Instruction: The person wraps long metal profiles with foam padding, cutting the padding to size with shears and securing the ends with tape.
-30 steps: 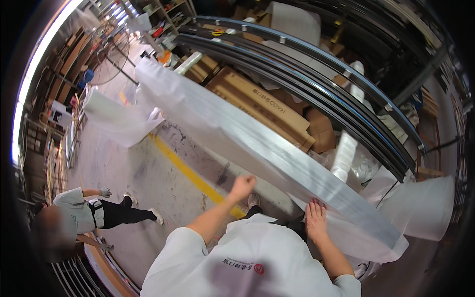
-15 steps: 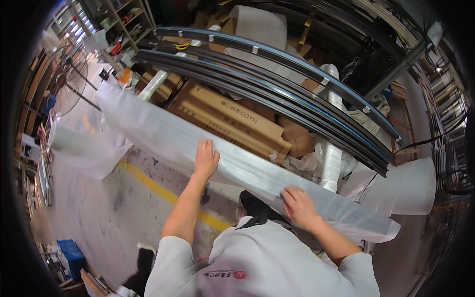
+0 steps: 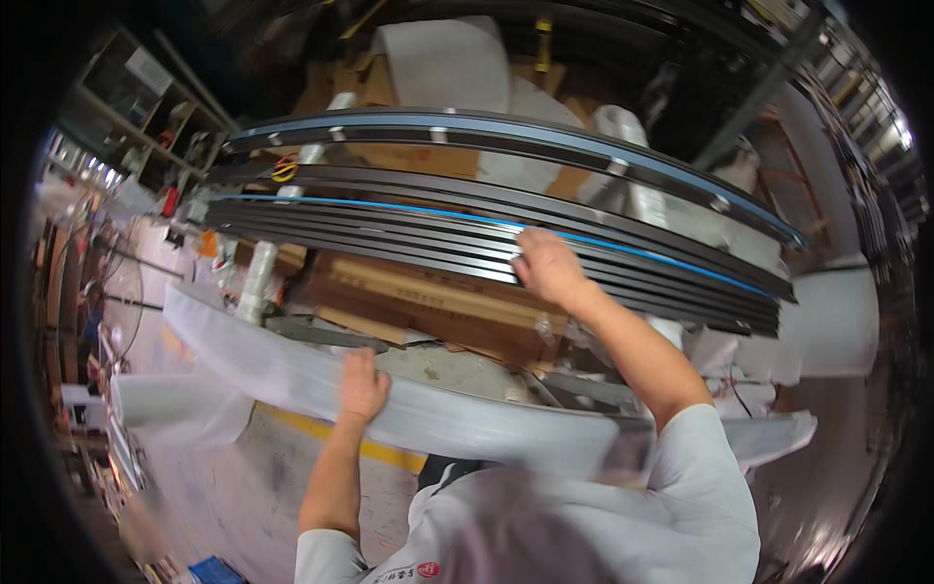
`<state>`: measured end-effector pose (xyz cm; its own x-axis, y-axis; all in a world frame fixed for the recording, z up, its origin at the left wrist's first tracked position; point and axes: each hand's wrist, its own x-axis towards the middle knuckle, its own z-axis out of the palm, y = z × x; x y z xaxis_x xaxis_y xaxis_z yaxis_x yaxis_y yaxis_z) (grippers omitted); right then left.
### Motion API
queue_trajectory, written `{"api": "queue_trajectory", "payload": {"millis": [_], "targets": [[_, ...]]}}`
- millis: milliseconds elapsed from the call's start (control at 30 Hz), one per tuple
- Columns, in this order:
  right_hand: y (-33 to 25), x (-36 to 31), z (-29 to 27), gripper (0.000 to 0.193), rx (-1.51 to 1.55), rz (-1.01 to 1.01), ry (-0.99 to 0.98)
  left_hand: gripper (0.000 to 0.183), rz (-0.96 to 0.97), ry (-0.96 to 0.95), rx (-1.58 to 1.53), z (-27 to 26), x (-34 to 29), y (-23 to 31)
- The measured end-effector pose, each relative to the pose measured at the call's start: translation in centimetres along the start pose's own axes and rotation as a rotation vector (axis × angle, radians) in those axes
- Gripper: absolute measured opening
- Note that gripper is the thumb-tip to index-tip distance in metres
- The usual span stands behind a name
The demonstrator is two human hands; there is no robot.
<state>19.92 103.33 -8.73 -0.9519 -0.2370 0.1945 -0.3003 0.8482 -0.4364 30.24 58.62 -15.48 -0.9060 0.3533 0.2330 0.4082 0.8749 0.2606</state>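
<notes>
A long bundle wrapped in white foam sheet (image 3: 457, 420) stretches across in front of my body. My left hand (image 3: 363, 387) is on its left half, fingers bent over the far edge. Beyond it several long black metal profiles (image 3: 389, 232) lie side by side, and one carries a bright blue strip. My right arm reaches across the bundle to these profiles. There my right hand (image 3: 551, 268) is closed around the near profiles close to the blue strip, its fingertips partly hidden. The right part of the bundle passes behind my right arm.
White-wrapped supports (image 3: 257, 282) run beneath the profiles. Brown cardboard boxes (image 3: 428, 292) lie below them. Another curved black profile with a pale blue face (image 3: 545, 138) lies farther back. Rolls of white foam (image 3: 832, 316) stand at the right, and foam sheet (image 3: 180, 409) hangs at the left.
My right hand has left the wrapped bundle and moved forward onto the black profiles. The bundle has come nearer to my body, with my left hand still on it. The view has turned.
</notes>
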Motion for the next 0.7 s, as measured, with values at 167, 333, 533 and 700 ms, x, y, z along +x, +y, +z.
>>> {"api": "queue_trajectory", "payload": {"millis": [167, 333, 533, 700], "targets": [[3.6, 8.9, 3.3, 0.046, -0.157, 0.138, -0.012, 0.043, 0.0, -0.217, -0.007, -1.0, 0.7, 0.4], [7.4, 15.3, 9.1, 0.052, -0.18, 0.207, -0.085, 0.039, 0.013, -0.277, -0.042, -1.3, 1.7, -0.6], [8.7, 17.5, 10.2, 0.044, -0.176, 0.201, -0.214, 0.031, -0.028, -0.348, -0.088, -1.3, 1.9, -0.8], [8.6, 17.4, 10.2, 0.045, -0.201, 0.206, -0.236, 0.027, -0.01, -0.283, -0.093, -1.6, 2.2, -0.7]]}}
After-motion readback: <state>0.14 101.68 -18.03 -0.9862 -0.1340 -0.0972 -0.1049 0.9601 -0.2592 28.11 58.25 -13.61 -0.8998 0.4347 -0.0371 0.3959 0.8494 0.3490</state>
